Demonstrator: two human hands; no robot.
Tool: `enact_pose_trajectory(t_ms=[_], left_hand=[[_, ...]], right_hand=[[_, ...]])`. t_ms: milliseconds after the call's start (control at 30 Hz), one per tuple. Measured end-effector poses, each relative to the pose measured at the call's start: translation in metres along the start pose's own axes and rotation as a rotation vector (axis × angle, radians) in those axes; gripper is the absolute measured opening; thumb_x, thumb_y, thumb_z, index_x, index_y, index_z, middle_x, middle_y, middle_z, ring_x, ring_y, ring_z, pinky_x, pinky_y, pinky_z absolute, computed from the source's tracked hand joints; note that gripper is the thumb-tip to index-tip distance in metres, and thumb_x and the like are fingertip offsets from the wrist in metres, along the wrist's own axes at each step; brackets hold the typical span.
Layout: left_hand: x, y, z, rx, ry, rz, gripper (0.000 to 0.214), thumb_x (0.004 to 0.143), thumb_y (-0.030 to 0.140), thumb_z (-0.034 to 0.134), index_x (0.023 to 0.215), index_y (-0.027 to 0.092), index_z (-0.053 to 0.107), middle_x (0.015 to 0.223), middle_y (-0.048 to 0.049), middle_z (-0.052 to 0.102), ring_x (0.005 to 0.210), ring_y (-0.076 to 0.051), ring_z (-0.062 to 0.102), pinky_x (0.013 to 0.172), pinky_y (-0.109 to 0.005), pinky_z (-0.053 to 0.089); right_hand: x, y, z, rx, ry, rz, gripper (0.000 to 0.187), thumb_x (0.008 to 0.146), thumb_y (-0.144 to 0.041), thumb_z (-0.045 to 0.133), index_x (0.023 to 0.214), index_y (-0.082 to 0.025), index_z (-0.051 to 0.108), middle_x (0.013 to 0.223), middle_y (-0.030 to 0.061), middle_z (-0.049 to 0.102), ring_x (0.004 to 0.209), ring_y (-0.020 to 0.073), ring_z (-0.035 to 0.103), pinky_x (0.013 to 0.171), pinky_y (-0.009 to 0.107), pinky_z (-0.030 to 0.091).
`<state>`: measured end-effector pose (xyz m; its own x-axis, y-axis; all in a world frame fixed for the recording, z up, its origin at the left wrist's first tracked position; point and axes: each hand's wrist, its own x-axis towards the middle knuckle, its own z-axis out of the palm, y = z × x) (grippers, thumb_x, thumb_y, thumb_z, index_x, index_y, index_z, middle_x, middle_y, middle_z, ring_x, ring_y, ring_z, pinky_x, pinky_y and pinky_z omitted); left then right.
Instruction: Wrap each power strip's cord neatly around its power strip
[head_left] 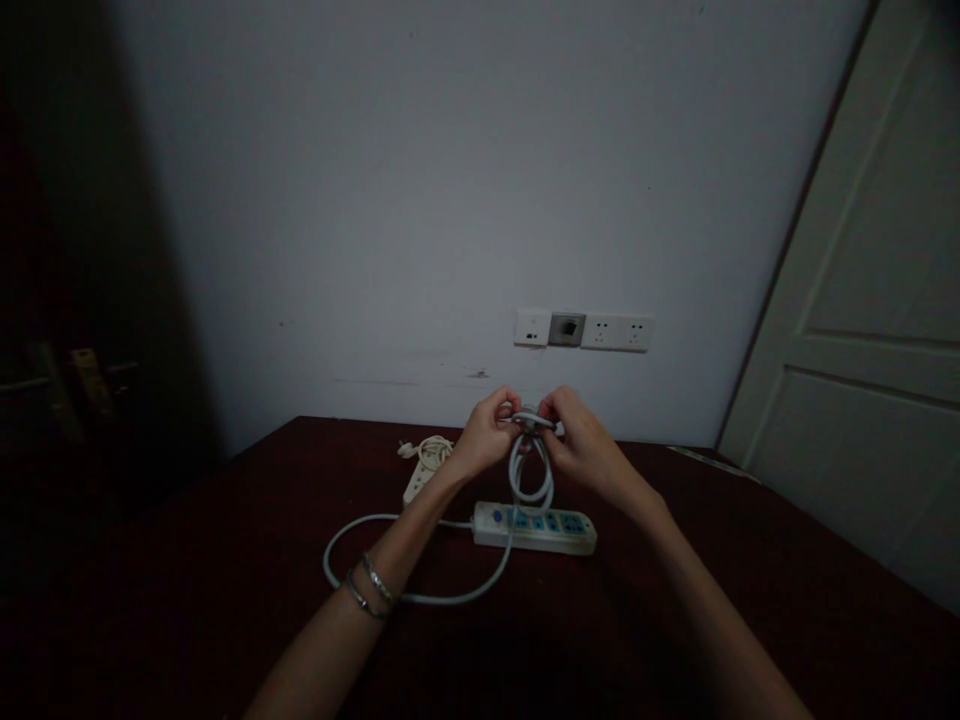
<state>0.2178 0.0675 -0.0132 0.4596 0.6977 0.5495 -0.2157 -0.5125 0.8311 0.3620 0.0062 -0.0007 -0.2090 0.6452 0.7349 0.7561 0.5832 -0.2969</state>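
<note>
Both of my hands are raised above a dark red table (225, 560), pinching the same grey-white cable (529, 470). My left hand (486, 432) and my right hand (579, 438) are closed on the top of a small coil of it. The coil hangs down between them. The rest of the cable runs in a wide loop on the table to a white power strip (535, 528) with blue sockets, lying just below my hands. Two thin bangles sit on my left wrist (369, 590).
A second white power strip with a bundled cord (424, 462) lies behind my left hand. Wall sockets (583, 330) sit on the pale wall above. A white door (877, 380) stands at the right, a dark door with a handle (82, 385) at the left.
</note>
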Motion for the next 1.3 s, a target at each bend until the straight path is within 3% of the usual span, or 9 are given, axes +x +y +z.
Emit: enact_pose_trajectory(t_ms=[133, 367, 500, 600, 733, 867, 1033, 1200, 1300], left_hand=[[-0.001, -0.001, 0.003, 0.06, 0.033, 0.028, 0.019, 0.066, 0.008, 0.051, 0.077, 0.019, 0.04, 0.066, 0.005, 0.05, 0.053, -0.009, 0.053, 0.047, -0.018, 0.044], [-0.005, 0.0, 0.007, 0.146, 0.024, -0.005, 0.012, 0.069, 0.01, 0.047, 0.074, 0.018, 0.039, 0.064, 0.0056, 0.047, 0.049, -0.007, 0.05, 0.04, -0.016, 0.041], [-0.004, 0.0, 0.007, -0.027, 0.018, -0.079, 0.021, 0.066, 0.019, 0.058, 0.076, 0.018, 0.039, 0.07, 0.0043, 0.051, 0.053, -0.009, 0.054, 0.044, -0.022, 0.048], [-0.002, 0.002, 0.001, -0.179, -0.009, -0.132, 0.032, 0.058, 0.021, 0.067, 0.077, 0.018, 0.042, 0.072, 0.0027, 0.056, 0.057, -0.011, 0.057, 0.05, -0.026, 0.051], [0.001, 0.004, -0.003, -0.292, 0.017, -0.202, 0.031, 0.062, 0.035, 0.069, 0.075, 0.015, 0.048, 0.066, 0.001, 0.059, 0.056, -0.011, 0.057, 0.053, -0.025, 0.048], [0.001, 0.005, 0.001, -0.208, 0.143, -0.182, 0.038, 0.058, 0.038, 0.076, 0.063, 0.014, 0.047, 0.056, 0.004, 0.054, 0.048, -0.006, 0.05, 0.048, -0.017, 0.037], [0.001, 0.005, -0.001, -0.325, 0.14, -0.227, 0.043, 0.053, 0.032, 0.081, 0.071, 0.015, 0.046, 0.065, 0.0012, 0.061, 0.054, -0.009, 0.057, 0.052, -0.019, 0.042], [0.0, 0.002, -0.002, -0.355, 0.108, -0.23, 0.053, 0.05, 0.022, 0.083, 0.085, 0.017, 0.044, 0.091, -0.0037, 0.064, 0.062, -0.01, 0.062, 0.061, -0.024, 0.047], [-0.002, 0.003, -0.002, -0.336, 0.065, -0.186, 0.054, 0.052, 0.02, 0.082, 0.089, 0.018, 0.043, 0.1, -0.0052, 0.062, 0.065, -0.01, 0.062, 0.066, -0.027, 0.048]], right_hand=[[0.0, 0.001, 0.001, -0.096, -0.003, -0.027, 0.013, 0.074, -0.01, 0.043, 0.079, -0.021, 0.04, 0.085, 0.0043, 0.044, 0.071, 0.0166, 0.046, 0.062, 0.03, 0.039], [0.0, 0.001, 0.0, -0.03, -0.023, 0.003, 0.012, 0.073, -0.009, 0.043, 0.076, -0.021, 0.042, 0.083, 0.0028, 0.045, 0.071, 0.0161, 0.047, 0.062, 0.029, 0.039], [0.001, 0.007, -0.001, 0.083, -0.002, 0.01, 0.008, 0.073, -0.013, 0.048, 0.074, -0.021, 0.047, 0.081, 0.0023, 0.047, 0.074, 0.0161, 0.048, 0.066, 0.03, 0.041], [0.003, 0.013, 0.0, 0.217, 0.103, 0.122, 0.004, 0.073, -0.022, 0.056, 0.073, -0.02, 0.053, 0.081, 0.0021, 0.049, 0.076, 0.0168, 0.052, 0.071, 0.033, 0.044], [0.005, 0.016, 0.005, 0.38, 0.152, 0.218, 0.011, 0.07, -0.031, 0.064, 0.072, -0.02, 0.061, 0.085, 0.0028, 0.053, 0.079, 0.0171, 0.056, 0.077, 0.036, 0.048], [0.005, 0.015, 0.003, 0.514, 0.11, 0.301, 0.013, 0.062, -0.031, 0.069, 0.066, -0.019, 0.066, 0.097, 0.0054, 0.057, 0.087, 0.0198, 0.058, 0.079, 0.038, 0.05], [0.006, 0.013, -0.007, 0.842, -0.024, 0.525, 0.016, 0.062, -0.033, 0.065, 0.064, -0.018, 0.066, 0.107, 0.0061, 0.061, 0.09, 0.0217, 0.059, 0.069, 0.033, 0.053], [0.008, 0.016, -0.006, 0.763, 0.013, 0.596, 0.029, 0.057, -0.039, 0.075, 0.073, -0.019, 0.062, 0.083, 0.0035, 0.065, 0.071, 0.0171, 0.06, 0.062, 0.03, 0.05], [0.007, 0.018, -0.006, 0.751, -0.105, 0.555, 0.038, 0.058, -0.044, 0.075, 0.086, -0.02, 0.065, 0.086, 0.0041, 0.066, 0.077, 0.0195, 0.062, 0.069, 0.033, 0.049]])
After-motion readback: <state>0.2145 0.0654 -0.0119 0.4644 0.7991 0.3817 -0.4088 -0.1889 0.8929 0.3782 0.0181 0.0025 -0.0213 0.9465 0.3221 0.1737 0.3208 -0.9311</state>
